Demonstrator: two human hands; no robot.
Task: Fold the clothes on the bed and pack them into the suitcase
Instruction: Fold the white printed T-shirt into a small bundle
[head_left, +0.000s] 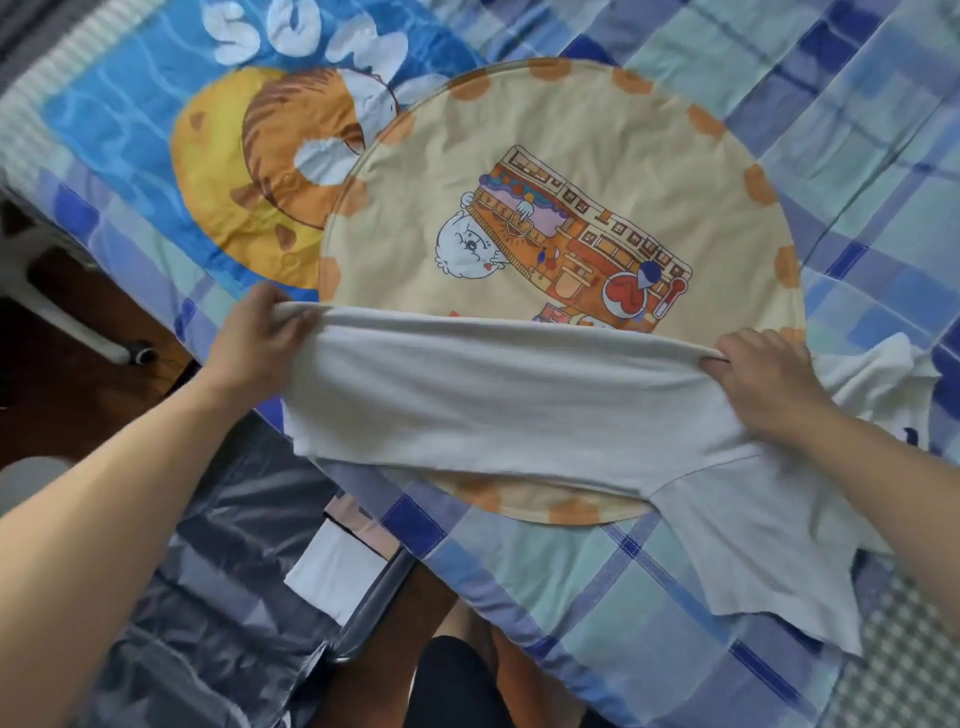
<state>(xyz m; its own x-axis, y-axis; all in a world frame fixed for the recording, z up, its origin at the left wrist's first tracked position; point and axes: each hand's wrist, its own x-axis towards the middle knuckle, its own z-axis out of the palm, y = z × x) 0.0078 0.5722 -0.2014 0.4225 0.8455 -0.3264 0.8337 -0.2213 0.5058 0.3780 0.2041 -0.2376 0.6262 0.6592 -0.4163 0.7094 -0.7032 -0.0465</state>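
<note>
**White shirt mid-fold on the bed, both hands on it**

Left hand (265, 332) has its fingers curled round the bunched left end of the white shirt (493, 400), and the right hand (763, 379) is clamped on the right end the same way, so the folded edge runs taut between them. The shirt lies across the near part of a round cream cushion (561, 156) with a cartoon print, on the blue checked bed (649, 582); one sleeve trails off toward the lower right. Another white garment (878, 369) sits crumpled just past the right hand. The suitcase (218, 545) lies open on the floor at lower left, dark shiny lining showing, with something white and flat (332, 571) in it. A blue swim-ring blanket (156, 114) is behind the cushion.
</note>
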